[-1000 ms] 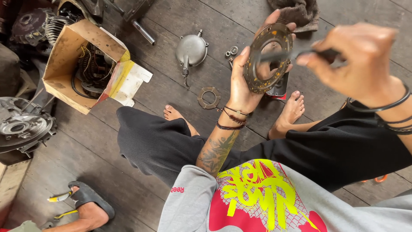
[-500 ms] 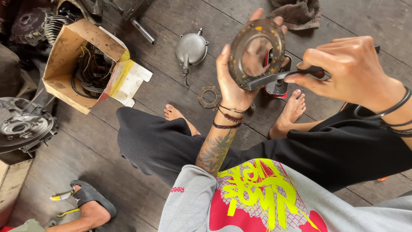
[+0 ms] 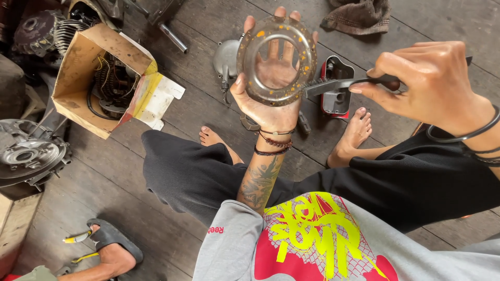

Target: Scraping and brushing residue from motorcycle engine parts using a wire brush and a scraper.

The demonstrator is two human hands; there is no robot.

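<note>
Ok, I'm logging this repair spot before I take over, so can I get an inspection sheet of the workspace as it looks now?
Surface: worn dark wooden plank floor.
Job's things: round metal ring plate with orange specks; flat-bladed scraper tool touching its rim.
Clutter: open cardboard box of parts, red-rimmed metal housing, grey round cover, brown rag, engine part.
Grippers: left hand holds the ring up, fingers behind it; right hand grips the tool.
Cables: wires coiled inside the box.
Surroundings: another person's sandalled foot at lower left.
</note>
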